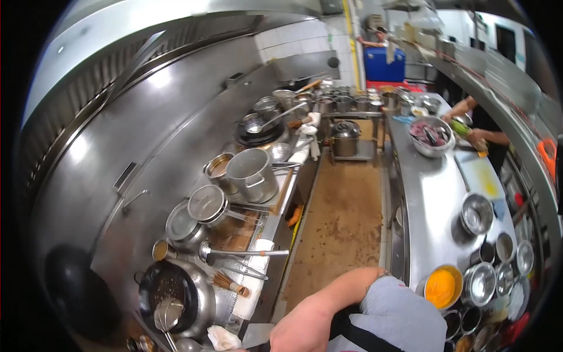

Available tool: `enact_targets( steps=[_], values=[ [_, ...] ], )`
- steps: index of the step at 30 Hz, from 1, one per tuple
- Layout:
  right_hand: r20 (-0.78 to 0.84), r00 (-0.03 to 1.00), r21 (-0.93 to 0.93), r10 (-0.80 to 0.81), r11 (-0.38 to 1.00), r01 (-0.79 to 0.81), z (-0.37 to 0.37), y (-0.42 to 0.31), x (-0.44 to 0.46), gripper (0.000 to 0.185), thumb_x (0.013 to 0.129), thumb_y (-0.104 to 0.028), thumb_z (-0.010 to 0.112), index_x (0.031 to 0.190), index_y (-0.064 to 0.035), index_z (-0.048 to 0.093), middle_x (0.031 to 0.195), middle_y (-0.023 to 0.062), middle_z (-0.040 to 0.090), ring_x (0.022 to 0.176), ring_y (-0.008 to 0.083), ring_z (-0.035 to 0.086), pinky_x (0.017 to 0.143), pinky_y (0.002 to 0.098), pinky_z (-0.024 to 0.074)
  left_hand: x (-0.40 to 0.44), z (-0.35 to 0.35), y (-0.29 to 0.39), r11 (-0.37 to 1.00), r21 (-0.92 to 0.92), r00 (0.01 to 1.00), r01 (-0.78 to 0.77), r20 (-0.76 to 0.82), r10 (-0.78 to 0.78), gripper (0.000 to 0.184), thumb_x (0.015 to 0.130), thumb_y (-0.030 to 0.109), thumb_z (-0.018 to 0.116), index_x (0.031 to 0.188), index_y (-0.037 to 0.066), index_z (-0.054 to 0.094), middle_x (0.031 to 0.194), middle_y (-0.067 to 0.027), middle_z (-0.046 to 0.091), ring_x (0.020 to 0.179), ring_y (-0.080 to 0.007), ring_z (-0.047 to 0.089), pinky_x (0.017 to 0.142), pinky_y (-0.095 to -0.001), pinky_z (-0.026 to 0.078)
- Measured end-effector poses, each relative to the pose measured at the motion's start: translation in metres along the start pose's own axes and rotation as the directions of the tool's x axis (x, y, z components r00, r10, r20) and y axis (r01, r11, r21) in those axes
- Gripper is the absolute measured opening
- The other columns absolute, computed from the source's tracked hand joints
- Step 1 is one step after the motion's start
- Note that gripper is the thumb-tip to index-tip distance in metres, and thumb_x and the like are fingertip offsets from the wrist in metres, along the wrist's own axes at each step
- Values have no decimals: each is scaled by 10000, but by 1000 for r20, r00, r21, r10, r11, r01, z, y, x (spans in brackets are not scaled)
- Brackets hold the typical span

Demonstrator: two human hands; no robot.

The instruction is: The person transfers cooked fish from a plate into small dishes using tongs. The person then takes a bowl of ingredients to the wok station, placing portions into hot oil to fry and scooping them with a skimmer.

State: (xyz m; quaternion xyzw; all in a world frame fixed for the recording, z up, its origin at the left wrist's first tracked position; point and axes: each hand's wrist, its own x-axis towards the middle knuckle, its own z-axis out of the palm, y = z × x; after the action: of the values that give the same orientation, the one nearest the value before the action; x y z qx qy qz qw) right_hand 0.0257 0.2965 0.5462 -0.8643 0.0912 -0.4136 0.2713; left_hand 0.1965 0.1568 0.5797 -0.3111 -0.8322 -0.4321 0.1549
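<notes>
Near left: pale bits [168, 288] in dark round metal wok [189, 287], silver mesh strainer [169, 314] within rim; work looks unfinished. Right hand [301, 330] cut off, grip can't tell; left hand unseen.

A single wide-angle view, rounded, with black corners, looks from the wearer's head forward and down along a kitchen aisle. The wearer's own forearm [346, 291] is closest, filling the bottom centre. A steel wall [176, 129] curves up the left side, a metal table [427, 182] runs up the right, and the floor [337, 211] recedes between them; a blue box [384, 64] stands far off, above right of centre.
</notes>
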Motion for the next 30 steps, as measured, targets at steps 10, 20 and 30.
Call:
enact_targets(
  steps=[10,20,30],
  values=[
    [-176,983,-391,-46,920,-27,-15,-5,22,191,819,-106,705,960,16,668,867,160,642,657,277,604,529,378,443,-34,27,-17,977,-204,974,-61,-225,14,143,899,33,612,1036,11,649,994,-129,638,843,-303,610,721,-376,496],
    [66,998,-40,21,999,-19,-12,33,60,231,691,-149,735,860,1,687,717,118,636,627,275,626,561,340,462,-60,49,8,934,-198,874,297,-338,-350,219,736,32,718,768,17,502,857,-135,566,766,-290,600,613,-378,476],
    [441,864,119,-240,971,209,-30,55,122,245,792,-181,614,876,48,644,781,147,607,621,271,575,520,347,414,-85,41,36,998,-52,831,31,-554,-55,95,857,117,745,860,25,720,856,-128,678,722,-270,650,623,-344,507]
  ],
)
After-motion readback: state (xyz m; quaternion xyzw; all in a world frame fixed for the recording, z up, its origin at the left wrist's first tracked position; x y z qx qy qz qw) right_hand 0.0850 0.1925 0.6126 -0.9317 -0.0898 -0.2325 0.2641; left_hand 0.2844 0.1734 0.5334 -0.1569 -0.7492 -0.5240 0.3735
